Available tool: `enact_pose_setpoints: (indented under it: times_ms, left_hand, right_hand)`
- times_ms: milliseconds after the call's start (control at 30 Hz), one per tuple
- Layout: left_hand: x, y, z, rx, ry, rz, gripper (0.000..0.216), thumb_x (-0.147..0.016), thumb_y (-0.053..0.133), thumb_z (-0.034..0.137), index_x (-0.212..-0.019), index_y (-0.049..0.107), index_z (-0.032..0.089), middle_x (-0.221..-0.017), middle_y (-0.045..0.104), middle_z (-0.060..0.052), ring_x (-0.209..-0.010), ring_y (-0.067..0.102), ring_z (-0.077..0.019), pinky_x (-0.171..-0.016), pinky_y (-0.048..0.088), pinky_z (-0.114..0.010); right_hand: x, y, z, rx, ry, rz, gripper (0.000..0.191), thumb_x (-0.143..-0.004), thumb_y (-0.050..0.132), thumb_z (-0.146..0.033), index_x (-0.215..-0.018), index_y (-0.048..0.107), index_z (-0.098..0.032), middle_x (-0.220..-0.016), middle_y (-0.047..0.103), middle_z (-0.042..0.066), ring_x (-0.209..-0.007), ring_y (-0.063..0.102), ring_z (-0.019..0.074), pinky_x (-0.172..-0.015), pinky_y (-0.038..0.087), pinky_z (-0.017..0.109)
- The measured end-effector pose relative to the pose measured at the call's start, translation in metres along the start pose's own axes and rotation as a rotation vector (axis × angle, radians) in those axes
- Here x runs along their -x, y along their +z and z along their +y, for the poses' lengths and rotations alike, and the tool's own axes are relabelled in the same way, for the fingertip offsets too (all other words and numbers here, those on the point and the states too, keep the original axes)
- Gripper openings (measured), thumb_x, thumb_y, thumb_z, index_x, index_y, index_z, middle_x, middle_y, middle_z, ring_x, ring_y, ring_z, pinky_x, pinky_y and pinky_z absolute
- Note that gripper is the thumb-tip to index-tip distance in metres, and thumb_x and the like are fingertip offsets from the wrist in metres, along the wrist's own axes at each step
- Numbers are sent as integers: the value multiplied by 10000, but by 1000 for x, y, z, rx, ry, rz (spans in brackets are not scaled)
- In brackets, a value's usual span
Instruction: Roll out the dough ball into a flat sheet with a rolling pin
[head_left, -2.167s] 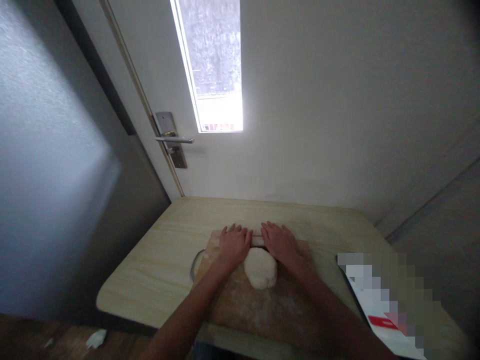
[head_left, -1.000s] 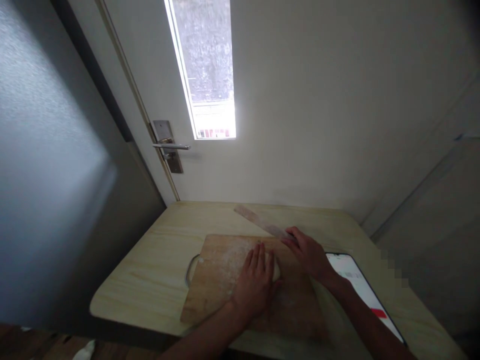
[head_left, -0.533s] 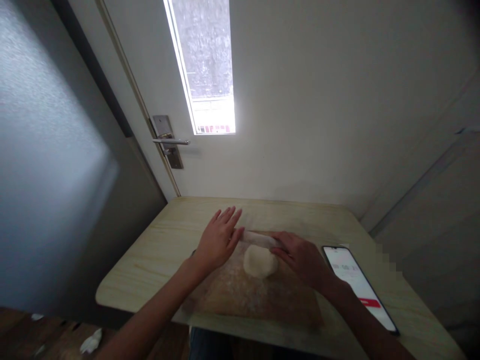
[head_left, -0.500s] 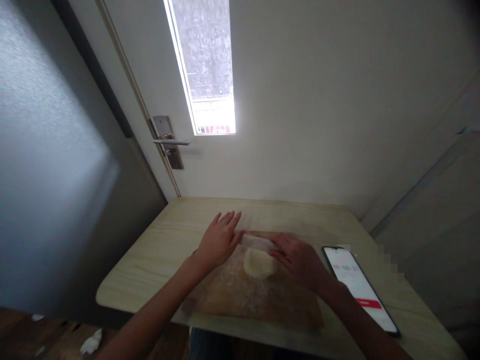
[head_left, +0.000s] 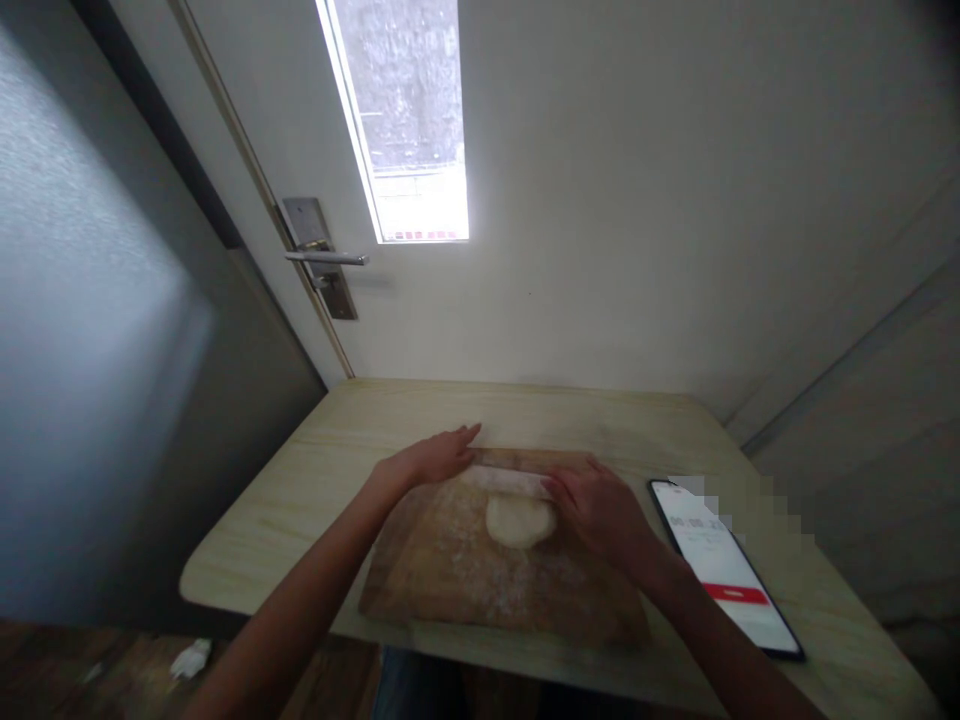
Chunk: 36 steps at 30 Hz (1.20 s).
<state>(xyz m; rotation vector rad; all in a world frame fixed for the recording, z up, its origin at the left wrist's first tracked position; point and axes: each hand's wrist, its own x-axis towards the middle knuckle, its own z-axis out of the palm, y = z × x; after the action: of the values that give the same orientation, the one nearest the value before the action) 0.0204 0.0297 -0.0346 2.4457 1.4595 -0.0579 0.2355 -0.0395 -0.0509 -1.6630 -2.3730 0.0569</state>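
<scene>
A pale lump of dough (head_left: 518, 520) lies on a floured wooden cutting board (head_left: 465, 575). A wooden rolling pin (head_left: 504, 480) rests across the dough's far edge. My left hand (head_left: 435, 458) lies flat on the pin's left end, fingers stretched out. On the pin's right end my right hand (head_left: 596, 505) presses palm down, fingers extended, just right of the dough.
The board sits on a light wooden table (head_left: 352, 440) pushed against a white door with a metal handle (head_left: 324, 259) and a narrow window. A phone (head_left: 724, 580) with a lit screen lies on the table right of the board.
My right hand brought the rolling pin from the far right onto the dough. My left hand left the dough and settled on the pin's left end.
</scene>
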Motion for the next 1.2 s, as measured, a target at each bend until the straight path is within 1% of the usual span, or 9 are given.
enact_pose_setpoints:
  times_ms: [100, 233, 300, 433, 633, 733, 867, 967, 1200]
  left_hand:
    - [0, 1, -1, 52, 104, -60, 544, -763, 301, 182, -1291, 171, 169, -1268, 367, -68, -1122, 392, -114, -878, 318, -232]
    - [-7, 12, -4, 86, 23, -47, 535, -795, 281, 246, -1292, 160, 89, -1271, 347, -115, -1136, 374, -127, -905, 298, -233]
    - [-11, 17, -4, 79, -21, -17, 541, -812, 278, 298, -1287, 167, 66, -1297, 292, -126, -1171, 317, -133, -923, 278, -232]
    - [-9, 23, 1, -21, -24, 40, 498, -831, 268, 299, -1278, 216, 86, -1310, 278, -115, -1203, 248, -155, -952, 243, -262]
    - [33, 33, 21, -112, 9, 218, 419, -862, 180, 299, -1158, 439, 154, -1180, 487, -71, -1110, 411, -167, -935, 286, -329]
    - [57, 47, 25, -123, -14, 303, 402, -859, 206, 316, -1139, 458, 176, -1182, 487, -58, -1115, 404, -175, -936, 288, -358]
    - [69, 58, 25, -122, -10, 321, 398, -855, 232, 344, -1160, 433, 185, -1191, 480, -49, -1107, 412, -169, -929, 310, -353]
    - [58, 51, 27, -167, -20, 328, 414, -855, 222, 357, -1199, 386, 196, -1254, 408, -50, -1163, 337, -193, -938, 297, -373]
    - [3, 21, 33, -196, -88, 290, 468, -842, 201, 438, -1236, 323, 217, -1295, 348, -46, -1212, 237, -227, -912, 316, -391]
  right_hand:
    - [-6, -3, 0, 14, -16, -13, 469, -861, 174, -339, -776, 610, -189, -756, 644, 46, -733, 565, 151, -797, 328, 299]
    - [-13, -5, 0, 59, 65, -68, 500, -856, 150, -358, -732, 607, -196, -752, 643, 61, -693, 569, 175, -604, 368, 272]
    - [-13, -4, -1, 61, 101, -59, 497, -852, 151, -373, -745, 605, -203, -760, 641, 61, -704, 569, 183, -586, 367, 271]
    - [-4, -1, -8, 80, 143, -6, 467, -850, 173, -364, -771, 606, -206, -768, 638, 59, -726, 566, 189, -627, 383, 290]
    - [28, 7, -18, 110, 48, 175, 355, -835, 285, -324, -1005, 558, -175, -1021, 589, 66, -943, 510, 189, -871, 327, 353]
    - [46, 15, -21, 119, -5, 273, 335, -826, 317, -308, -1052, 532, -184, -1070, 569, 43, -992, 490, 176, -910, 305, 359]
    - [54, 24, -20, 114, -97, 376, 331, -815, 346, -279, -1080, 508, -166, -1085, 562, 37, -1018, 475, 166, -891, 324, 349]
    - [41, 27, -14, 91, -26, 368, 308, -813, 346, -263, -1027, 549, -172, -1027, 594, 36, -953, 514, 167, -865, 343, 340]
    - [-2, 28, 7, 79, 80, 164, 345, -834, 280, -273, -1012, 564, -193, -1042, 586, 32, -914, 532, 167, -797, 394, 312]
